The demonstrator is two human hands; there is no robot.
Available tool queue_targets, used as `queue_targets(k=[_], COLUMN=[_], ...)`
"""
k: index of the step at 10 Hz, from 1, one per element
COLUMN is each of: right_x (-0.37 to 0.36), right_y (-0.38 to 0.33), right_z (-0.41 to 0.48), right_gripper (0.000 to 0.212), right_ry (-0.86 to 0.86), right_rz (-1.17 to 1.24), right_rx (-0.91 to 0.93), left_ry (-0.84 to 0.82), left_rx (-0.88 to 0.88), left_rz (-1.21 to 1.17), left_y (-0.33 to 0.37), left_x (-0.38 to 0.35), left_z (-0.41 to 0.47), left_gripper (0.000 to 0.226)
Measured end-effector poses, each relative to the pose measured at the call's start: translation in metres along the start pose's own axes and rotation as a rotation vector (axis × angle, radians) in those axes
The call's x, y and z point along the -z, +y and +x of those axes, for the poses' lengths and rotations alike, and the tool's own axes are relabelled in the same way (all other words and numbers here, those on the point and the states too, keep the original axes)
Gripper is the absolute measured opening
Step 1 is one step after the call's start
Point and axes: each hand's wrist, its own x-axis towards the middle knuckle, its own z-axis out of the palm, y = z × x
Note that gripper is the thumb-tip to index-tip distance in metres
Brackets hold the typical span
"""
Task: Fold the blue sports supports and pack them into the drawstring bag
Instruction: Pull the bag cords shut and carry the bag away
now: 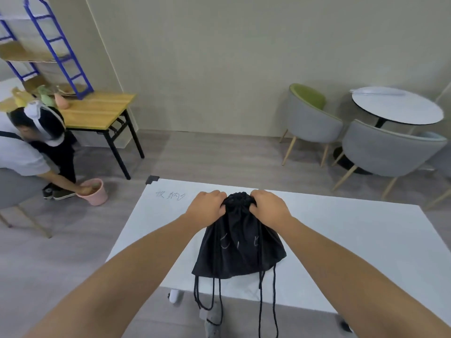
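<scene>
The black fabric drawstring bag [240, 242] is laid lengthwise toward the white table's [341, 240] far edge, its cinched mouth gripped by left hand [207, 208] and right hand [269, 206] alike.

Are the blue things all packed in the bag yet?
Probably. No blue supports show on the white table, and the black drawstring bag looks filled out, though its inside is hidden. Right now the left hand and right hand grip the bunched bag mouth. Left: maybe just a last tug; the cords dangle off the table's near edge.
</scene>
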Motion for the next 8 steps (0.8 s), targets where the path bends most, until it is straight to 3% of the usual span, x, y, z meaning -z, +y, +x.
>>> queue_targets(k=[4, 5, 6, 7, 8], right_x=[-0.055, -0.076, -0.095, -0.109, -0.112], right_y=[0.037, 0.053, 0.064, 0.076, 0.083], right_z=[0.136, 0.152, 0.158, 0.161, 0.161], right_gripper=[0.012, 0.020, 0.042, 0.047, 0.045], right_ry=[-0.114, -0.190, -0.308, -0.380, -0.411], right_rz=[-0.003, 0.029, 0.011, -0.026, -0.035], right_rx=[-0.137, -0.158, -0.144, -0.144, -0.157], left_ry=[-0.203, -0.309, -0.467, -0.511, -0.503], left_rx=[0.012, 0.068, 0.136, 0.149, 0.129], left_rz=[-0.014, -0.078, -0.116, -0.069, -0.041], left_y=[-0.070, -0.072, -0.070, -0.070, -0.069], left_x=[-0.071, -0.097, -0.114, -0.125, -0.124], left_z=[0.139, 0.151, 0.151, 0.151, 0.154], left_gripper=[0.023, 0.032, 0.064, 0.072, 0.060])
